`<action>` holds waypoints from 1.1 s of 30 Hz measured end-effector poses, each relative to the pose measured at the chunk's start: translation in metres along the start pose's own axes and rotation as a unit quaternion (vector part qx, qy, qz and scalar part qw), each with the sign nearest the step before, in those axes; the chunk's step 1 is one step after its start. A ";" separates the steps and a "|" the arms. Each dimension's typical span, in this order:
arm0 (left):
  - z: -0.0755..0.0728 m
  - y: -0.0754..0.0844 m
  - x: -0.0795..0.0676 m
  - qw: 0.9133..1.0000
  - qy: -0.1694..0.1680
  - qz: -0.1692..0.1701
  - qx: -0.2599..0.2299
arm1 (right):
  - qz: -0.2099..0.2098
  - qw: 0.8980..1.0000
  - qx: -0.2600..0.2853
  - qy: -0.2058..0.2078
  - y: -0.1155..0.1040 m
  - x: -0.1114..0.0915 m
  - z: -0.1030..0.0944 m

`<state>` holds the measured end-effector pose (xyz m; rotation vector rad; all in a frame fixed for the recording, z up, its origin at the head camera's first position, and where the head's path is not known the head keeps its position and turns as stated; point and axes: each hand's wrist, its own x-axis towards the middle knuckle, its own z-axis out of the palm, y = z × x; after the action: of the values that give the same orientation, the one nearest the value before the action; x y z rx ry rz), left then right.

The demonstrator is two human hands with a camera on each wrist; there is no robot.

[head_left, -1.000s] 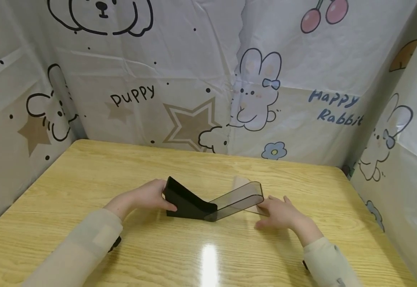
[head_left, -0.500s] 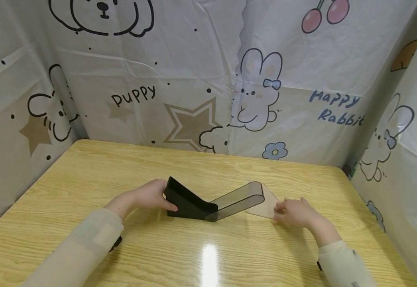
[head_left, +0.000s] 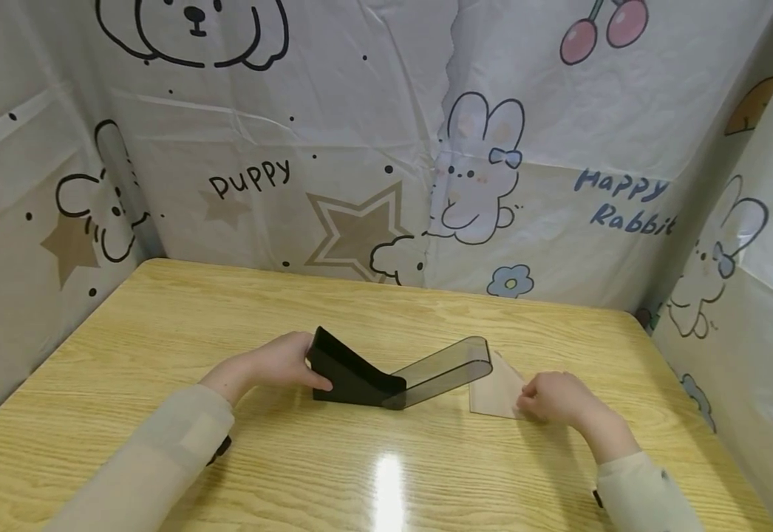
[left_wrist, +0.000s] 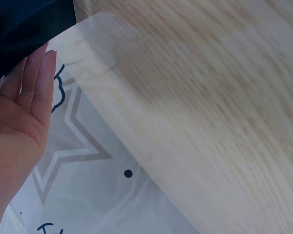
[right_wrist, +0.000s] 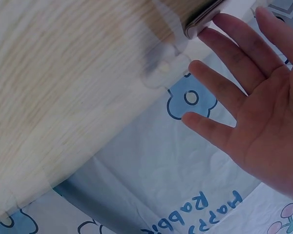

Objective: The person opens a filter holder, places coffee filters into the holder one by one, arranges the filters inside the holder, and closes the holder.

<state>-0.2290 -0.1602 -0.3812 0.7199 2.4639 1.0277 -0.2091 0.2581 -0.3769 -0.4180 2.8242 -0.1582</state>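
Note:
Left of the table's middle stands a black wedge-shaped case [head_left: 358, 375], with a smoky clear lid [head_left: 449, 373] swung open to the right. My left hand [head_left: 280, 360] grips the case's tall left end, thumb on the near side. A beige paper coffee filter [head_left: 496, 390] is at the table right of the lid, its left part seen behind the lid's end. Fingertips of my right hand [head_left: 559, 397] pinch its right edge. In the right wrist view, the right hand's fingers [right_wrist: 229, 53] look spread beside a rounded brown edge; its kind is unclear.
The wooden table [head_left: 293, 465] carries a bright light reflection near the front. A printed sheet [head_left: 293, 222] with cartoon animals hangs along the back and both sides of the table.
My right hand has moved right and slightly nearer, and the coffee filter has come out with it from behind the lid. The left hand and case have stayed in place.

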 end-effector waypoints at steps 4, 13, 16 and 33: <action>0.000 0.000 0.004 1.000 0.005 -0.004 0.001 | -0.007 1.000 -0.009 0.008 -0.002 -0.002 0.001; 0.002 0.002 0.012 1.000 0.008 -0.012 0.010 | 0.000 1.000 0.001 0.009 -0.002 -0.007 0.002; 0.002 0.004 0.014 1.000 0.007 -0.013 0.007 | -0.002 1.000 0.002 0.009 -0.001 -0.008 0.003; 0.003 0.008 0.022 1.000 0.007 -0.014 -0.001 | 0.016 0.998 -0.017 0.059 -0.006 0.005 -0.001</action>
<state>-0.2422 -0.1409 -0.3806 0.6783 2.4778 1.0292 -0.2119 0.2509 -0.3763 -0.3834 2.9508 -0.1330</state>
